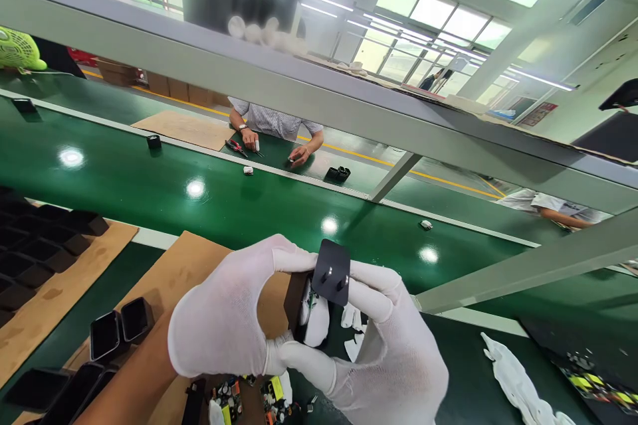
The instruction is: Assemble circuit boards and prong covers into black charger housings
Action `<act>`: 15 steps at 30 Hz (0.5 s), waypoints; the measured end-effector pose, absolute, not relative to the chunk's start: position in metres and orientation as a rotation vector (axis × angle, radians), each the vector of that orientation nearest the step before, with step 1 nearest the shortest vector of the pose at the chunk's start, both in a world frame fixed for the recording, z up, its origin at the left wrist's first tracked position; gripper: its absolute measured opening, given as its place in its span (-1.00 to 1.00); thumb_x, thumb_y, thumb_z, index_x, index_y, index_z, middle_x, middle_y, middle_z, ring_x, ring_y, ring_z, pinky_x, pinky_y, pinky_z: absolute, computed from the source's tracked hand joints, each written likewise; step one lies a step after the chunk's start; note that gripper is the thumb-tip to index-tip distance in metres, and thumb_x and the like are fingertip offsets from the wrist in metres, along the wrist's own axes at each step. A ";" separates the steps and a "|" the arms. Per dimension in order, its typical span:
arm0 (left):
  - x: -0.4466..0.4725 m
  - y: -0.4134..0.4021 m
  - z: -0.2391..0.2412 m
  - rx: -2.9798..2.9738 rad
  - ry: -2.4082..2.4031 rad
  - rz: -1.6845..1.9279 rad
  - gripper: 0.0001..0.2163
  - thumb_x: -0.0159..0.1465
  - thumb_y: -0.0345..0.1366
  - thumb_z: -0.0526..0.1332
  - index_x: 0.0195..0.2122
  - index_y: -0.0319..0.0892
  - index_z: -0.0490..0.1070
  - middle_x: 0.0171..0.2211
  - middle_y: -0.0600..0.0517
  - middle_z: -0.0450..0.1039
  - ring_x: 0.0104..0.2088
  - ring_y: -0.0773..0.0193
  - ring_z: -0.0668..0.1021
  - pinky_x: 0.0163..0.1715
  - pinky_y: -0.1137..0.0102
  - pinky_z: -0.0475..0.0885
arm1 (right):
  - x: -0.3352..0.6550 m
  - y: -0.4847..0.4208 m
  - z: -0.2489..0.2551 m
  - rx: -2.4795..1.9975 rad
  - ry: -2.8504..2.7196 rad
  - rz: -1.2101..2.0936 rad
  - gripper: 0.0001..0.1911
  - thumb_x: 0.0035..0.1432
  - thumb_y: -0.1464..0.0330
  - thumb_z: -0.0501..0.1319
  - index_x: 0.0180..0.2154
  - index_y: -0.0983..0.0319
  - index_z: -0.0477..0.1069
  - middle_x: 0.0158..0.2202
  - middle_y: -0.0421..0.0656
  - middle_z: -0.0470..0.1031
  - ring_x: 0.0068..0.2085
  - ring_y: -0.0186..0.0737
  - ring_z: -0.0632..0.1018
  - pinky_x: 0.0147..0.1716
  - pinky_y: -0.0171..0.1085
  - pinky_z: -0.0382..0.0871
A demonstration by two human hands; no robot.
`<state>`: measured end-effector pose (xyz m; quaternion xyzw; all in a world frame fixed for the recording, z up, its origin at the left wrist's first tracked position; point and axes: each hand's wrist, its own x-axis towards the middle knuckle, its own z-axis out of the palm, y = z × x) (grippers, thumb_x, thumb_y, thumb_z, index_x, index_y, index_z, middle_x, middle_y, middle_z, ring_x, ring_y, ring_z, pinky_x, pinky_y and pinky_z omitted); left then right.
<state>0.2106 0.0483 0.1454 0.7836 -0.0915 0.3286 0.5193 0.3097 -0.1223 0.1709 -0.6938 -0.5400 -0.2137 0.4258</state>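
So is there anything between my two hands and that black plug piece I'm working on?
Nothing visible. The left hand and right hand, both in white gloves, already grip the black plug piece directly, above the cardboard sheet. The empty black shells lie off to the left, apart from it.

L hand (224, 329) + R hand (393, 352), white gloves, raised together, fingertips pinched, both grips closed.

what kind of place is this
Most likely an electronics assembly line in a factory: a long green conveyor belt, gloved hands fitting a black plug cover onto a charger housing, and loose circuit boards on the bench.
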 end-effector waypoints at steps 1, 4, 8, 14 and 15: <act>0.211 0.048 0.144 1.871 -0.217 0.791 -0.38 0.07 -0.43 0.54 0.17 -0.07 0.49 -0.04 -0.02 0.66 -0.08 0.08 0.72 -0.03 0.22 0.63 | 0.309 -0.121 0.170 -1.737 -1.349 -0.562 -0.48 0.15 0.13 0.60 0.09 0.06 0.55 -0.04 -0.15 0.66 -0.11 -0.09 0.70 -0.21 -0.16 0.58; 0.211 0.048 0.142 1.858 -0.189 0.785 -0.36 0.04 -0.47 0.52 0.18 -0.08 0.50 -0.03 -0.01 0.65 -0.08 0.10 0.72 -0.02 0.23 0.63 | 0.309 -0.120 0.170 -1.722 -1.389 -0.593 -0.43 0.14 0.20 0.61 0.13 0.11 0.53 -0.14 -0.20 0.69 -0.13 -0.12 0.71 -0.23 -0.19 0.57; 0.210 0.047 0.145 1.866 -0.181 0.818 -0.43 0.09 -0.47 0.49 0.16 -0.09 0.52 -0.05 0.02 0.67 -0.08 0.16 0.72 -0.01 0.30 0.62 | 0.312 -0.122 0.173 -1.697 -1.420 -0.468 -0.49 0.27 0.20 0.53 0.18 0.10 0.50 -0.04 -0.17 0.67 -0.07 -0.17 0.68 -0.09 -0.19 0.57; 0.210 0.045 0.153 1.958 -0.207 0.878 -0.48 0.08 -0.54 0.33 0.07 0.02 0.55 -0.10 0.13 0.69 -0.13 0.26 0.69 -0.10 0.41 0.61 | 0.321 -0.126 0.168 -1.688 -1.445 -0.272 -0.58 0.30 0.34 0.47 0.15 -0.02 0.52 0.08 -0.19 0.56 0.03 -0.15 0.62 0.04 -0.10 0.55; 0.210 0.045 0.154 1.981 -0.214 0.873 -0.50 0.08 -0.55 0.31 0.03 0.03 0.56 -0.11 0.14 0.69 -0.12 0.26 0.69 -0.10 0.42 0.61 | 0.323 -0.126 0.166 -1.662 -1.412 -0.229 -0.64 0.32 0.37 0.45 0.09 -0.04 0.54 0.06 -0.20 0.57 0.03 -0.16 0.62 0.00 -0.10 0.56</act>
